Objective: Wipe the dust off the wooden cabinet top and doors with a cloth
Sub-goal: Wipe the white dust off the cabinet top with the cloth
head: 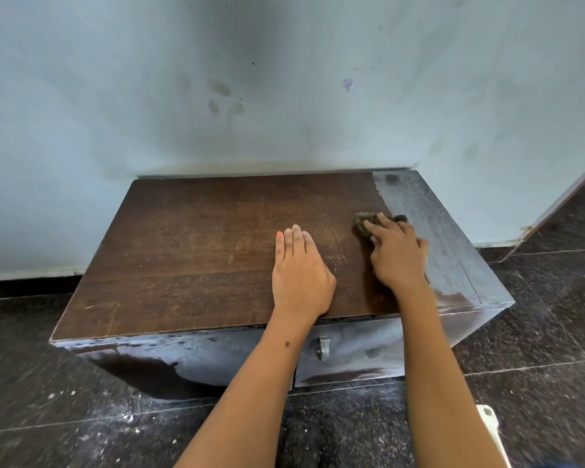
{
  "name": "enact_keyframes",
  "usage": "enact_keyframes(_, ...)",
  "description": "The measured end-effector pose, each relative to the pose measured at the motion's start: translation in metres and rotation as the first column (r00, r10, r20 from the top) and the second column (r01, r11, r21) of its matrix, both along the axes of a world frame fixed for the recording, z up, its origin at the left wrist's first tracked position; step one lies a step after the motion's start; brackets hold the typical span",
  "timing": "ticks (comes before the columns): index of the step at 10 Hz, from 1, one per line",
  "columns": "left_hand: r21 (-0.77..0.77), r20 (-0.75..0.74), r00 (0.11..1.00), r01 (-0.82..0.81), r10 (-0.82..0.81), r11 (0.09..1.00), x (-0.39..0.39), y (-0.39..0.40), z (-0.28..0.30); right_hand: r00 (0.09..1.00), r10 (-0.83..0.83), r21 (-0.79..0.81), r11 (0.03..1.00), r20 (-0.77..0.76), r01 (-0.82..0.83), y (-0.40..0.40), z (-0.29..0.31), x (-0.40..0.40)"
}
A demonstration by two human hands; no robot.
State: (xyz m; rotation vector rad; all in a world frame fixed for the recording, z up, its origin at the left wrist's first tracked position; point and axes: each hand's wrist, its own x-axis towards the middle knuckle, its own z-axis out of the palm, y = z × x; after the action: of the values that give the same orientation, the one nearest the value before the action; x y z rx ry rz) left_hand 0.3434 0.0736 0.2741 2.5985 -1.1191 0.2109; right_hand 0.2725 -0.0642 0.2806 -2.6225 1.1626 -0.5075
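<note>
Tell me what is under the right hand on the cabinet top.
A dark crumpled cloth lies under the right hand, pressed on the cabinet top at the edge of the dusty grey strip. Most of the cloth and the wood beneath are covered.

A smudged pale wall rises behind; dark speckled floor tiles lie below.
</note>
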Motion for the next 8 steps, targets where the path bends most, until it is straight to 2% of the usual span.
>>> enact_keyframes(2,0.006,-0.047,0.999,0.004,-0.004,1.000,0.000,0.001,0.003,0.990,0.082,0.046,0.996,-0.114,-0.077,-0.031,0.018,0.049)
enact_keyframes(3,0.004,-0.045,0.999,0.007,-0.006,1.000,-0.001,0.002,0.003,0.991,0.086,0.032,0.996,-0.101,-0.083,-0.021,0.016,0.033)
enact_keyframes(5,0.018,-0.021,1.000,-0.006,0.006,1.000,0.000,0.000,0.001,0.999,0.008,-0.048,0.999,0.033,-0.007,0.030,-0.007,-0.039)
enact_keyframes(8,0.040,-0.043,0.999,0.000,0.002,0.999,-0.001,0.002,0.006,0.995,0.055,0.016,0.998,-0.088,-0.054,-0.002,0.013,0.017)
